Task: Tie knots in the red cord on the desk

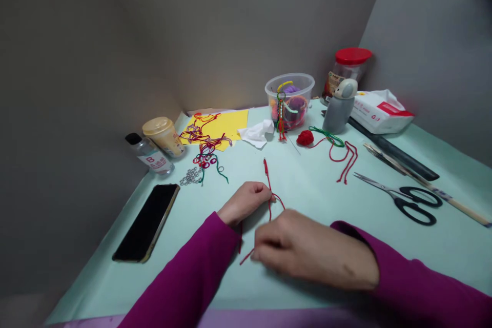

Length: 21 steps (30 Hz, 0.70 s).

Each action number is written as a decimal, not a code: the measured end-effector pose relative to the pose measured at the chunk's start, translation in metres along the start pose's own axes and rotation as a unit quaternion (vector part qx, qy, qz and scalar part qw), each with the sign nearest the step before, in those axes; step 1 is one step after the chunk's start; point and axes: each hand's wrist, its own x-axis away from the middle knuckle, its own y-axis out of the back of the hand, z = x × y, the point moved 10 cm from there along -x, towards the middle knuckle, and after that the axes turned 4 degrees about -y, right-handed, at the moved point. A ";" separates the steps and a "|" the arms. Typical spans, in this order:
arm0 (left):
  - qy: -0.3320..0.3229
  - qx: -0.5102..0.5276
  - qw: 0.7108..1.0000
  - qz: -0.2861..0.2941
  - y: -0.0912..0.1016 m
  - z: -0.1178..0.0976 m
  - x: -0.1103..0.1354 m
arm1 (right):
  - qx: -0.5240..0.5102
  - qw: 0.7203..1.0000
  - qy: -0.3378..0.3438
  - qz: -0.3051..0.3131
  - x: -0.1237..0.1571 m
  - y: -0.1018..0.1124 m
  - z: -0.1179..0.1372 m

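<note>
Near the middle of the table lies a red cord [268, 179], its upper end looped or knotted and its lower strands running down between my hands. My left hand [248, 200] rests at the cord's middle, thumb and fingertips pinched on it. Closer to me, my right hand [286, 243] has its fingers curled round a strand of the same cord. A short tail of that strand pokes out to the left of the right fingertips. Part of the cord is hidden behind my right hand.
At right lie black-handled scissors [403, 197]. A phone [148, 223] and a clear bottle [151, 156] are at left. Behind are tangled threads on yellow paper [238, 123], a plastic tub of yarn [290, 84], a red yarn ball [305, 138] and a grey bottle [339, 110].
</note>
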 end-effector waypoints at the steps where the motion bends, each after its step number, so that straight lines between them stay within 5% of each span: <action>1: -0.012 0.014 1.000 0.006 -0.001 -0.001 -0.001 | -0.021 0.998 -0.024 -0.056 -0.004 0.016 -0.010; 3: -0.029 0.023 0.999 0.013 -0.003 -0.004 -0.001 | -0.065 0.976 -0.055 -0.201 -0.009 0.052 -0.034; 5: -0.021 0.003 1.000 0.011 -0.002 -0.005 0.000 | -0.122 0.952 -0.103 -0.259 -0.015 0.066 -0.066; 10: 0.025 -0.018 0.999 0.011 -0.002 -0.006 0.006 | -0.260 0.930 -0.217 -0.142 -0.032 0.040 -0.119; 15: 0.020 -0.008 1.000 0.017 -0.003 -0.007 0.006 | -0.329 0.914 -0.230 -0.065 -0.030 0.026 -0.119; 21: 0.024 -0.024 0.999 0.011 -0.001 -0.004 0.005 | -0.257 0.933 -0.249 -0.047 -0.029 0.027 -0.123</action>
